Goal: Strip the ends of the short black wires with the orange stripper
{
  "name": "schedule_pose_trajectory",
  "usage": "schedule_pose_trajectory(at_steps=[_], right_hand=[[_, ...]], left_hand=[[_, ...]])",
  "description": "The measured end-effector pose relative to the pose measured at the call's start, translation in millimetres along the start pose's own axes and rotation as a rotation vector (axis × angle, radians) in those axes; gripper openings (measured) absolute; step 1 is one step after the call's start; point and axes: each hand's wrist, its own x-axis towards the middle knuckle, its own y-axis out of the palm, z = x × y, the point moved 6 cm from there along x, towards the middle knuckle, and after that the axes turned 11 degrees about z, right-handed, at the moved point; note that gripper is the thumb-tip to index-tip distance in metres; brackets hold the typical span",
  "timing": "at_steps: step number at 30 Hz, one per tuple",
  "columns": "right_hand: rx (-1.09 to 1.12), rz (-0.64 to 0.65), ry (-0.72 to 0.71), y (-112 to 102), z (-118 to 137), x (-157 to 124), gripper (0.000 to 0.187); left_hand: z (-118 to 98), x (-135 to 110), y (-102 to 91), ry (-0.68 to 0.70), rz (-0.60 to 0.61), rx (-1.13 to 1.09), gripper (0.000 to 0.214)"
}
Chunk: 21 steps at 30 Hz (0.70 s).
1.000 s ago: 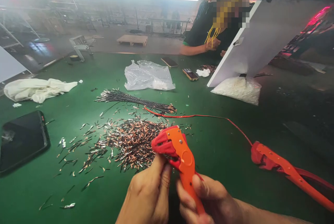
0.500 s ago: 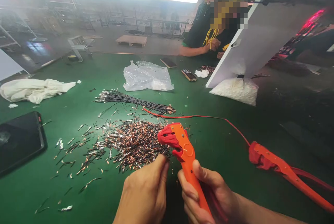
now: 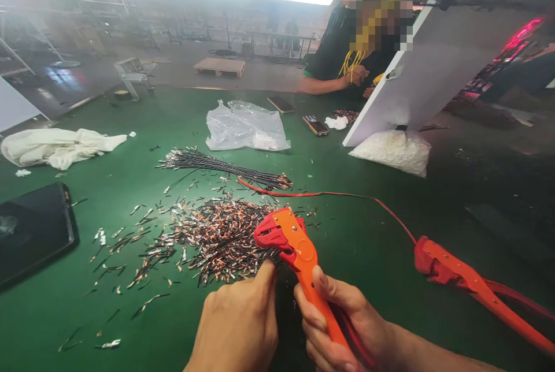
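Green tabletop (image 3: 355, 233) is carrying a scrap pile (image 3: 225, 233); left hand (image 3: 236, 320) and right hand (image 3: 362, 317) are sitting apart, in front of it.
Right hand is clamping orange pliers (image 3: 306, 265) round the handles, head hanging over the pile's near right side. Left hand is curling just by that head; fingertips aren't showing, so can't tell whether it's pinching anything. Wire bundle (image 3: 225, 167) is lying just behind the pile. Watch: left hand is sitting close to the pliers' mouth, so squeezing with a finger too high could be nicking skin. Bundle's lying so near that a stray knock could be mixing the two.
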Motion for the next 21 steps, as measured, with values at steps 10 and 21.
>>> schedule_pose_trajectory(at_steps=[10,21], right_hand=[[-0.064,-0.066,-0.002,-1.9,2.3,1.0,0.061],[-0.07,-0.058,0.052,1.2,4.0,-5.1,0.049]], left_hand=[[-5.1,-1.5,-6.5,0.013,-0.032,0.011,0.04],[-0.2,-3.4,-14.8,0.09,-0.157,-0.033,0.044]])
